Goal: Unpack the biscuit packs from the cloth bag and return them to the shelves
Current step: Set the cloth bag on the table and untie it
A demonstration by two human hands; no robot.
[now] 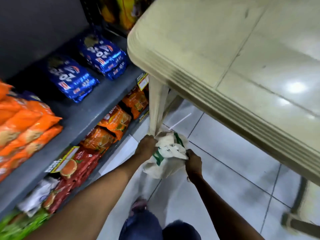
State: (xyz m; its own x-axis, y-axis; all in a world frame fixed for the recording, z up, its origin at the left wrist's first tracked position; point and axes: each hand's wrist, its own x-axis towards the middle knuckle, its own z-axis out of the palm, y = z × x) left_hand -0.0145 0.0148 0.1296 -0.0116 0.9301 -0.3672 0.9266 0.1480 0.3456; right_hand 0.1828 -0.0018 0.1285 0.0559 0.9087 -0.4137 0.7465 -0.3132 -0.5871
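Low down by the table leg, near the floor: cloth bag. Left hand closed tight on its top edge, right hand closed on the other side. Blue biscuit packs up on the shelf

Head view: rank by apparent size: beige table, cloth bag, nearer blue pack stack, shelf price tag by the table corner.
1. beige table, by far the largest, though it is also nearest the camera.
2. nearer blue pack stack.
3. cloth bag, close to the stack; bunched and partly covered by each hand, so that order is unsure.
4. price tag.
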